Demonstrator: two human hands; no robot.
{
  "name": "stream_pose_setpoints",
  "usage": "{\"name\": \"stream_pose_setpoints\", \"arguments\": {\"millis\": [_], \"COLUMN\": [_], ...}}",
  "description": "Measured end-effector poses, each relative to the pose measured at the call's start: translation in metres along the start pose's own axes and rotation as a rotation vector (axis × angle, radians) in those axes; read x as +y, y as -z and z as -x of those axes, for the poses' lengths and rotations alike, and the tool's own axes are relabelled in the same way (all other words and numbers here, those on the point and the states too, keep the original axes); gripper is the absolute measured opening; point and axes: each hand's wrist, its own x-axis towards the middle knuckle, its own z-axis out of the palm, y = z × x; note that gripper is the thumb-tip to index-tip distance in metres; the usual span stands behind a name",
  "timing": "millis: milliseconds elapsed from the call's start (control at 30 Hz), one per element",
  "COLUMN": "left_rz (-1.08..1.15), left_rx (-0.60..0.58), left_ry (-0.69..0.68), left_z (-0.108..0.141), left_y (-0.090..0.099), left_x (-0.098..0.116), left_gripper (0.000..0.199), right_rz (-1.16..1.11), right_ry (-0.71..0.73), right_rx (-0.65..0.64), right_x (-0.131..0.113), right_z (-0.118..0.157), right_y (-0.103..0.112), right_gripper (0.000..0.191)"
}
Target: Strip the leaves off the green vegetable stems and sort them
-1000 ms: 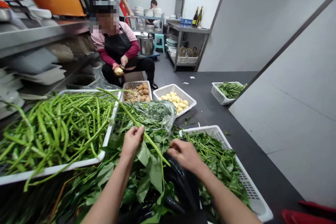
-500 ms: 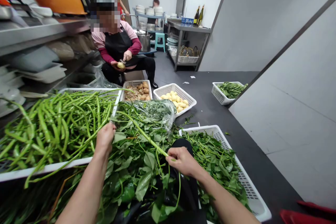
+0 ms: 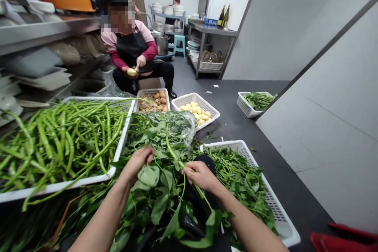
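Observation:
My right hand [image 3: 201, 175] pinches a long green vegetable stem [image 3: 172, 150] that rises up and to the left, with leaves hanging below the grip. To its left, my left hand [image 3: 140, 161] is closed, its fingers curled over the leaves; whether it holds anything is hidden. Beneath both hands spreads a heap of leafy greens [image 3: 159, 201], partly over my lap. Left of it, a white basket [image 3: 118, 151] is full of thick, bare green stems [image 3: 65, 138]. On my right a second white basket [image 3: 280, 208] holds leafy tops with thin stems [image 3: 245, 183].
Ahead, a seated co-worker [image 3: 132, 45] peels a potato [image 3: 131, 72] beside a basket of unpeeled potatoes and peelings [image 3: 153, 100] and a basket of peeled ones [image 3: 212, 111]. Further right stands a basket of greens [image 3: 249, 109] by the wall. Metal shelves [image 3: 50, 31] line the left.
My left hand has moved right, from the stem basket's edge to over the leaves. The stem in my right hand now stands steeper, and its leaves have shifted.

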Motion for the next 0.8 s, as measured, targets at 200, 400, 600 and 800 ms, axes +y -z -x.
{"name": "stream_pose_setpoints", "arguments": {"millis": [200,400,600,800], "left_rz": [-0.180,-0.284,-0.094,0.447], "left_rx": [-0.501,0.156,0.078,0.045], "left_ry": [0.015,-0.038,-0.003,0.215], "left_z": [0.031,-0.003,0.002,0.009], "left_y": [-0.041,-0.001,-0.007,-0.032], "left_x": [-0.012,-0.023,-0.018,-0.014], "left_gripper": [0.042,0.025,0.041,0.021], "right_rz": [0.076,-0.192,-0.184,-0.322], "right_ry": [0.100,0.016,0.034,-0.073], "right_rx": [0.147,-0.058,-0.031,-0.280], "right_x": [-0.001,0.001,-0.004,-0.007], "right_z": [-0.011,-0.008,-0.014,-0.009], "right_y": [-0.010,-0.001,-0.017,-0.032], "right_gripper": [0.032,0.023,0.024,0.018]}}
